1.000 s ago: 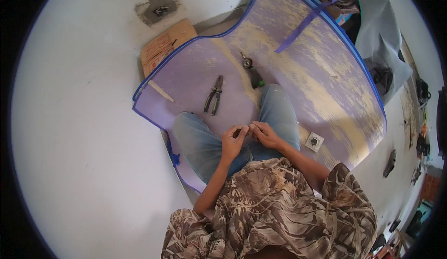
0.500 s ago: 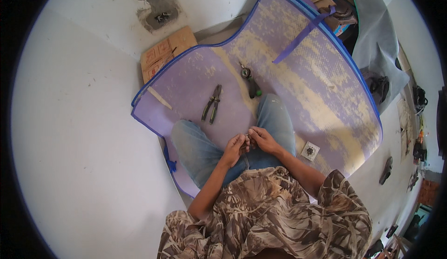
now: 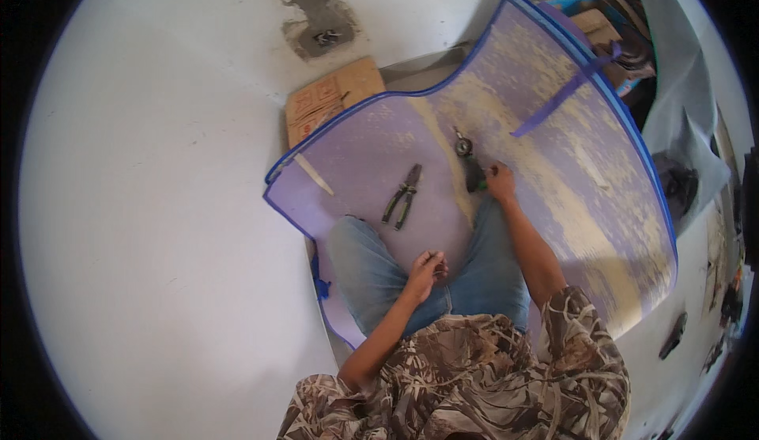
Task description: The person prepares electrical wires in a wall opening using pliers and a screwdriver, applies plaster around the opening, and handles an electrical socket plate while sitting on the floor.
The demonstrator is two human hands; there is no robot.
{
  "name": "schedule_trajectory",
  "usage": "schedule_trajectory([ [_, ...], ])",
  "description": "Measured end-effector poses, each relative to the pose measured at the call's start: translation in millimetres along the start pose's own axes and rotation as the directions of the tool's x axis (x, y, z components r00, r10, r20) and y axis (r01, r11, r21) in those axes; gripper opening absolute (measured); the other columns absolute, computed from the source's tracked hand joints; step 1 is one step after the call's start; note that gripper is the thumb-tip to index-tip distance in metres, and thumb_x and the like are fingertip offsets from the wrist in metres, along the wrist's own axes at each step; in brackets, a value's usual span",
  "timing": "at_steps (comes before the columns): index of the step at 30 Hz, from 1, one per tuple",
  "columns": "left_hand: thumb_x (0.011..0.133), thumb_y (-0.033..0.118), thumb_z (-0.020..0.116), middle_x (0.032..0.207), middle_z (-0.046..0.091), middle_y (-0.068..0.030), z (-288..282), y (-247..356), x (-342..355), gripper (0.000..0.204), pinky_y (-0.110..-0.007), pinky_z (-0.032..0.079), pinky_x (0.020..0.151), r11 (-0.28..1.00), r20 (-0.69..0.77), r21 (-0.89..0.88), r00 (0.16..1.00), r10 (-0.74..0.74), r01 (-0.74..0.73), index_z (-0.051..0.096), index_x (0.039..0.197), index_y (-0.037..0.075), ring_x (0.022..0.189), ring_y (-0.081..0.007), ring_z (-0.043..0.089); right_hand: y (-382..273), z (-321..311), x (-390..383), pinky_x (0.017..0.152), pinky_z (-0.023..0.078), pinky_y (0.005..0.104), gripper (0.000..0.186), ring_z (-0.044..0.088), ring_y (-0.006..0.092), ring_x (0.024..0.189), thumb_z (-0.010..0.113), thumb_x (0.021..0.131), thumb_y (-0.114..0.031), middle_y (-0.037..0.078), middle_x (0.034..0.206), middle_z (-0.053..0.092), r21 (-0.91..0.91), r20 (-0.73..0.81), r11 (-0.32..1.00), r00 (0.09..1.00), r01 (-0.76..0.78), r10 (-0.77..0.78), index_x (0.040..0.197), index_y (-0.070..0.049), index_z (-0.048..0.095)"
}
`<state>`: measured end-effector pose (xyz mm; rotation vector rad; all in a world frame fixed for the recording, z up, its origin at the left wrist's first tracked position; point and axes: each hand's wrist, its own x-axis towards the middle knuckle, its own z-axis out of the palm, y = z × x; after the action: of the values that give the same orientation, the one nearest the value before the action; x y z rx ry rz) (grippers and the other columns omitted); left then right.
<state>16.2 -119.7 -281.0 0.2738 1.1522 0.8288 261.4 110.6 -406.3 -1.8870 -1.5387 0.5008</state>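
My left hand (image 3: pixel 428 272) rests over my lap with its fingers curled in a pinch; what they hold is too small to make out. My right hand (image 3: pixel 498 181) is stretched forward beyond my right knee, fingers bent, at the green end of a black-handled tool (image 3: pixel 470 164). That tool has a round metal part and a thin tip pointing away from me. Whether the fingers grip it I cannot tell. Left of it lie pliers (image 3: pixel 403 197) with black and green handles, jaws pointing away. Both tools lie on a purple, worn foam mat (image 3: pixel 371 155).
A flattened brown cardboard box (image 3: pixel 336 96) leans at the mat's far left edge, by the white wall (image 3: pixel 174 203). Wires stick out of a wall hole (image 3: pixel 326 38). A purple strap (image 3: pixel 565 92) crosses the mat. At the right stand a filled box (image 3: pixel 601 33) and a grey sheet (image 3: pixel 684 84).
My hands have parted: the right has gone forward to the black-handled tool, the left stays over my lap. The white square piece on the mat is now out of sight. My view has shifted.
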Motion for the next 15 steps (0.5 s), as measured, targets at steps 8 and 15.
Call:
schedule_trajectory([
  [8,0.099,0.036,0.058,0.083,0.060,-0.0037,-6.3,-6.4,4.1,0.034,-0.028,0.050,0.072,0.998,0.001,-0.058,1.000,-0.026,0.027,0.052,0.076,0.013,0.079,-0.0125,0.058,-4.6,-1.2,1.5,0.075,0.050,0.0478,0.025,0.065,0.0411,0.084,0.060,0.086,-0.023,0.022,0.087,0.067,-0.022,0.043,0.998,0.997,-0.057,0.058,0.093,0.000,0.066],
  [15,0.099,0.030,0.060,0.092,0.060,-0.0023,-10.9,1.4,-3.2,0.024,-0.028,0.050,0.074,0.999,-0.033,-0.027,0.999,-0.036,0.035,0.058,0.084,0.011,0.085,-0.0124,0.058,-30.1,0.6,-2.2,0.084,0.051,0.0480,0.029,0.066,0.0400,0.095,0.061,0.087,-0.026,0.021,0.100,0.069,-0.022,0.180,0.983,0.967,-0.180,0.181,0.101,-0.002,0.068],
])
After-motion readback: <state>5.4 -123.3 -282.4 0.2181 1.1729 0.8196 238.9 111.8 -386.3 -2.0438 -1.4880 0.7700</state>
